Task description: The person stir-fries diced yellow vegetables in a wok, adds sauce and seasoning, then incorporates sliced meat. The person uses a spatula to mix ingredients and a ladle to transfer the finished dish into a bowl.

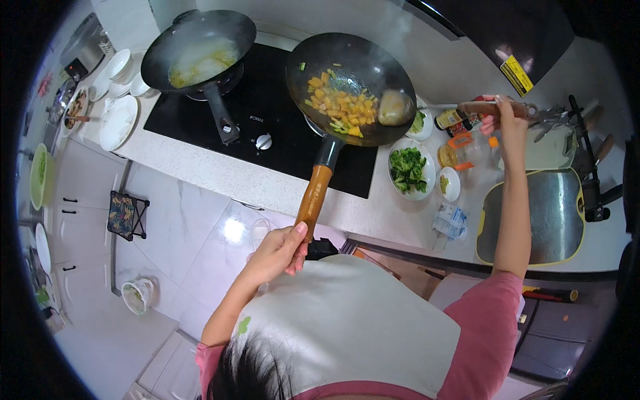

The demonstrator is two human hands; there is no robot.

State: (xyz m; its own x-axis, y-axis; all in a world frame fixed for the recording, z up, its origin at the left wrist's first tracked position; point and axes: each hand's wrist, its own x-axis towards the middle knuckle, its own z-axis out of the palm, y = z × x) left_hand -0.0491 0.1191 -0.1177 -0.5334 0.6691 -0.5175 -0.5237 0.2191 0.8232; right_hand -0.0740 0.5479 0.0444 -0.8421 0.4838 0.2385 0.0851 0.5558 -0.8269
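Note:
My left hand [277, 252] grips the wooden handle [316, 195] of a dark wok [370, 60] on the right side of the cooktop. Diced orange pieces [345, 107] and chopped green stalks [341, 127] lie in the wok, with faint steam above. My right hand [506, 116] holds the wooden handle of a wok turner [477, 108]. Its blade [395, 106] rests inside the wok, by the right wall, beside the food. Behind the turner's shaft, a small plate of pale green food is partly covered.
A second wok [165, 52] with steaming cloudy liquid stands on the black cooktop [280, 130]. Broccoli [412, 170], a small bowl [451, 175], an oil bottle [452, 155], seasoning jars [448, 119] and a cutting board [540, 215] sit to the right. White plates [119, 122] lie left.

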